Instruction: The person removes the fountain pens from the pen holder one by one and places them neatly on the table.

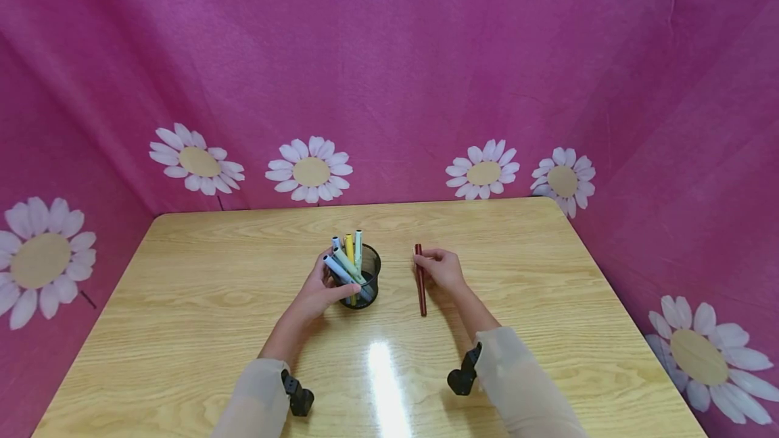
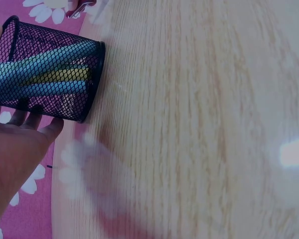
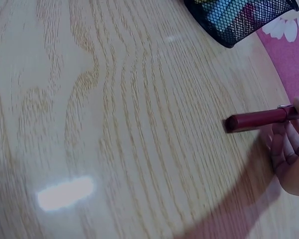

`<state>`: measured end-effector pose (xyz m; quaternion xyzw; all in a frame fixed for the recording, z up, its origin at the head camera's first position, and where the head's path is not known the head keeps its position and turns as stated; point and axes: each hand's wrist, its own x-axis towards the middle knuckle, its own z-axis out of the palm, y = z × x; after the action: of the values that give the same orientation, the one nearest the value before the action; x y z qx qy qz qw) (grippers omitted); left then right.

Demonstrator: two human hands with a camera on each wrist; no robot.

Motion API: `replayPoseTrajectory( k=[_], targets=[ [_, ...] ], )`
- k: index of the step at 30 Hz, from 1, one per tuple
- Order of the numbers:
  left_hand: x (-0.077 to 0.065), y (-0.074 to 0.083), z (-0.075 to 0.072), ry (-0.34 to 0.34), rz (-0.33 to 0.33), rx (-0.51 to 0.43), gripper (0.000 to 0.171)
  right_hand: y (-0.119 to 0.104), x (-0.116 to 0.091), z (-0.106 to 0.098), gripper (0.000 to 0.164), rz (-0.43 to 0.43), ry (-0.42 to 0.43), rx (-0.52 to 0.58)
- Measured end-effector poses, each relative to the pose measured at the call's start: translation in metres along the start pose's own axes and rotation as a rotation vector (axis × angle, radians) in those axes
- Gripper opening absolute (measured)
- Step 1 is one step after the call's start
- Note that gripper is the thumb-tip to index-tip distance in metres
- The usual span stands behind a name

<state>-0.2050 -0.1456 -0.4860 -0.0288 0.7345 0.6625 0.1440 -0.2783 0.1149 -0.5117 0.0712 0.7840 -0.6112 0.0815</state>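
My left hand (image 1: 318,295) grips a black mesh pen cup (image 1: 370,289), thumb across its near side and fingers round the left side. Light blue, pale green and yellow markers (image 1: 349,247) lean in the cup, tops above the rim. In the left wrist view their lower ends show through the mesh (image 2: 55,74). To the right of the cup, my right hand (image 1: 445,269) pinches a dark red pen (image 1: 421,289) near its far end, where a metal clip shows in the right wrist view. The pen's near end (image 3: 234,123) is at the tabletop; whether it touches is unclear.
Both hands are over a light wood-grain table (image 1: 213,276), which has a bright light reflection (image 1: 386,384) near the front. A magenta curtain (image 1: 389,73) with white daisies hangs behind and at both sides. Black wrist cameras (image 1: 464,377) sit at the sleeve cuffs.
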Motion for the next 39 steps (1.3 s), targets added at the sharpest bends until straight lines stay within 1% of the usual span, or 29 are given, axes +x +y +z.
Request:
replayPoseTrajectory(
  k=[8,14,16,22,24,27,34,39],
  targets=[
    [0.001,-0.002,0.0,0.02,-0.014,0.005,0.097,0.005,-0.003,0.002,0.027,0.0,0.005,0.005],
    [-0.001,-0.002,0.0,0.011,-0.013,-0.008,0.096,0.01,-0.003,0.005,0.027,-0.015,0.045,-0.024],
    [-0.003,0.002,-0.001,0.0,-0.017,-0.018,0.096,0.011,-0.003,0.007,0.026,-0.019,0.06,-0.03],
    [-0.017,0.021,0.0,-0.027,-0.024,-0.011,0.095,0.009,-0.004,0.01,0.025,-0.023,0.094,-0.04],
    [-0.018,0.022,0.0,-0.028,-0.021,-0.011,0.095,0.008,-0.005,0.011,0.025,-0.028,0.109,-0.05],
    [-0.014,0.019,0.0,-0.025,-0.023,-0.017,0.095,0.009,-0.005,0.012,0.025,-0.038,0.135,-0.086],
    [0.0,0.0,0.0,0.003,-0.007,-0.007,0.096,0.014,-0.002,0.014,0.026,-0.048,0.187,-0.197],
    [0.003,-0.003,0.0,0.015,0.005,0.009,0.096,0.015,-0.002,0.014,0.029,-0.037,0.192,-0.263]
  ],
)
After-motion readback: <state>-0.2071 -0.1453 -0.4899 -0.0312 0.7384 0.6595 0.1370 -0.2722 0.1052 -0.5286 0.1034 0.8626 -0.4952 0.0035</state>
